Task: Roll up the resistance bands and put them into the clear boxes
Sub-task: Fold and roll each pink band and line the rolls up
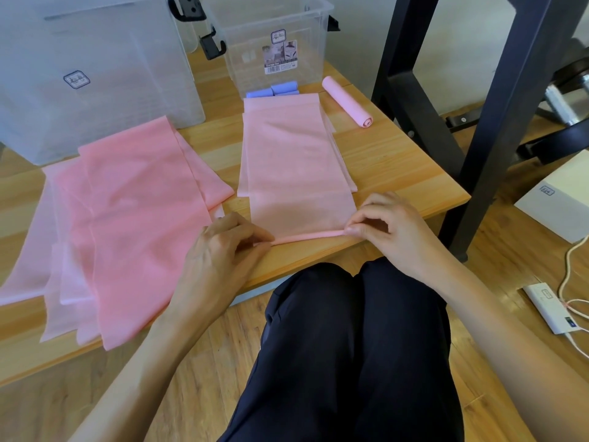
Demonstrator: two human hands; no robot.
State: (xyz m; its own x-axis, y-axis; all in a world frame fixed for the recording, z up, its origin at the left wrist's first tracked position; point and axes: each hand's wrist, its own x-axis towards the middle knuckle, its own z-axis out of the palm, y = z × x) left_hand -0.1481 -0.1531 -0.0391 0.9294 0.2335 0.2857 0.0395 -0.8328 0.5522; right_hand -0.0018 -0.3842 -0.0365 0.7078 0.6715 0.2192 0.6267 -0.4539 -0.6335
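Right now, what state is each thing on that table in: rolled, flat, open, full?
Pink band at the table edge: flat, near end just starting to roll.
Left hand: pinches the roll's left end.
Right hand: pinches the roll's right end.
Pink pile: unrolled, loosely stacked.
Pink roll: fully rolled, lying on the table.
Small clear box: lid off, purple rolls inside.
Large clear box: contents unclear.

bands (296, 161): thin, matt pink sheet
boxes (95, 74): clear smooth plastic
table (398, 167): light wood, grained
frame (497, 122): black metal, matt
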